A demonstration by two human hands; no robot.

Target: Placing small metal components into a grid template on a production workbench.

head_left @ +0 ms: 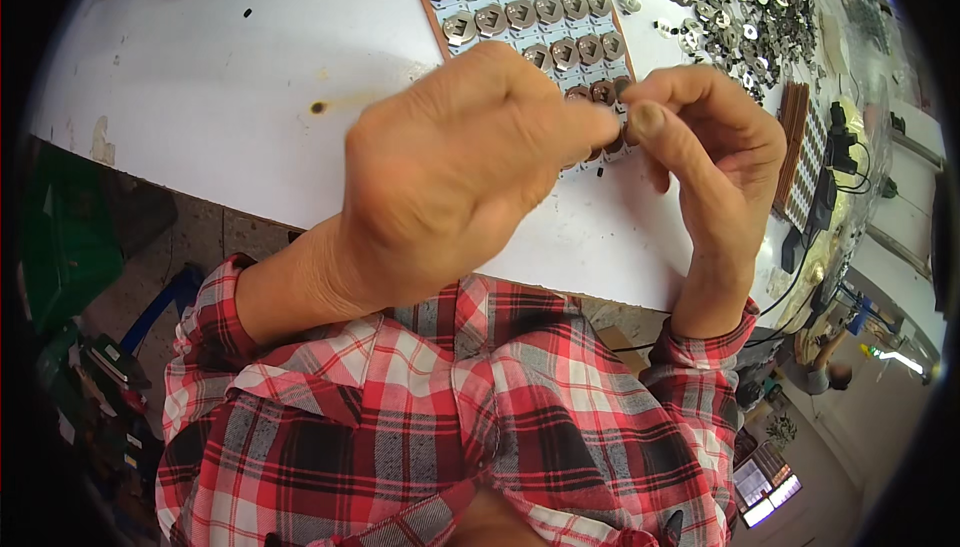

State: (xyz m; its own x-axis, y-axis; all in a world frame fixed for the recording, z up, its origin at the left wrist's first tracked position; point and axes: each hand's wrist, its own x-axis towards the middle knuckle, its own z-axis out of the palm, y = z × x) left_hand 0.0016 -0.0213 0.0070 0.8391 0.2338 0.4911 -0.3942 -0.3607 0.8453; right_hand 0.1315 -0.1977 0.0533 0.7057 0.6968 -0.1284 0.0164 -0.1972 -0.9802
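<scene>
My left hand (450,162) is closed, its fingertips pinched together and pointing toward my right hand; what it holds, if anything, is hidden. My right hand (715,152) is also closed, thumb and index finger pressed together. A small dark bit shows at its fingertips, too small to name. The two sets of fingertips almost meet above the near right corner of a board (522,14) with rows of round silvery metal parts. Each part in the far rows has a dark diamond-shaped opening. My left hand covers the near left part of the board.
A heap of loose small metal pieces (745,7) lies at the back right. Stacked brown-edged boards (800,152) stand by the right edge, beside black cables and plugs (845,142). Green crates (75,227) sit below the table at left. Another person (830,377) is far right.
</scene>
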